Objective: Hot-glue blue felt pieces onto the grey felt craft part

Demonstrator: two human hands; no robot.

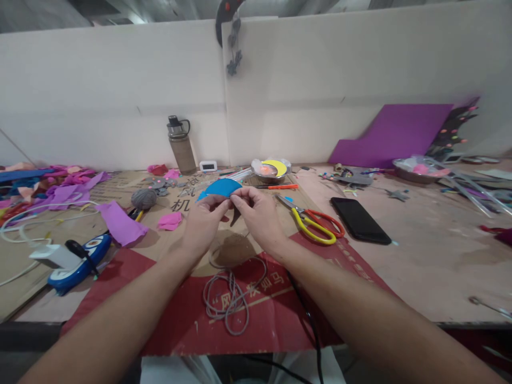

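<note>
Pinching closed with both hands, left hand [205,216] and right hand [258,213], almost fingertip to fingertip above the counter [432,224]. Apparently holding a blue piece [222,188] by its near edge with both. Looks like fine finger work, perhaps fastening; cannot tell whether joined to the grey cord [231,282], looped on the red cardboard [188,330] nearer the body. Probably calls next for a steady left pinch and a small right-hand adjustment, clear of the scissors [299,220].

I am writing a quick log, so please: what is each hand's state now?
Left hand: closed, holding the curved blue piece.
Right hand: closed, pinching at its edge; exact grip hidden.
</note>
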